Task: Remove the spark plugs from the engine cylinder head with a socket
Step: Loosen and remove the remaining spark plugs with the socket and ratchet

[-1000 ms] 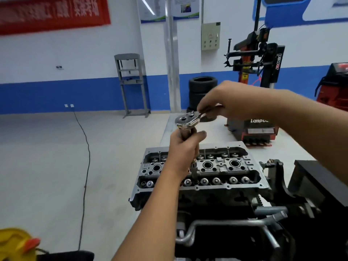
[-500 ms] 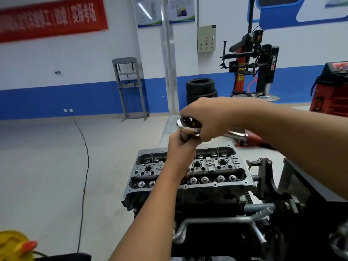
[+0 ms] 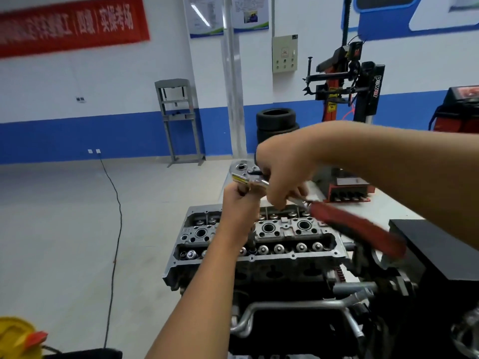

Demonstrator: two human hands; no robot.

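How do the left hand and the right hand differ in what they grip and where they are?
The left hand grips the upright extension bar below the ratchet head; the right hand grips the ratchet shank beside that head. The left hand sits lower, over the cylinder head; the right hand is higher. Both hold one tool.

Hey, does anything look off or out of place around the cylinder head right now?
Nothing stands out. The ratchet sits on an extension going down into the cylinder head; the left hand grips the extension, and the right hand holds the ratchet near its head. No spill or damage shows.
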